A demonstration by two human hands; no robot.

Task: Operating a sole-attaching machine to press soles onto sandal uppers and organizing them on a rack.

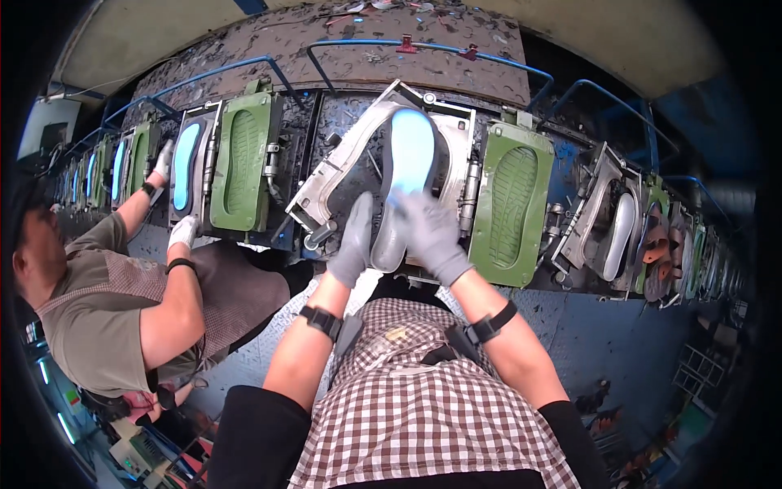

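A foot-shaped metal form (388, 246) lies sole-up in the opened mold in front of me, its heel end toward me. Bright blue covers its upper part, like an insole (413, 147). My right hand (433, 235), in a grey glove, is over the form near the lower edge of the blue; motion smears its fingers, so their grip does not show. Beside the heel end on the left, my left hand (353, 241), also grey-gloved, has its fingers stretched upward with nothing visible in it. A silver hinged side frame (346, 159) stands swung out left of the form.
Green mold plates (509, 204) with foot-shaped hollows line the bench. At left, a co-worker with white gloves (183, 231) handles another blue-topped form (186, 163). Blue rails (358, 42) run behind, before a scrap-strewn board (342, 69). Brown shoe parts (658, 248) sit at right.
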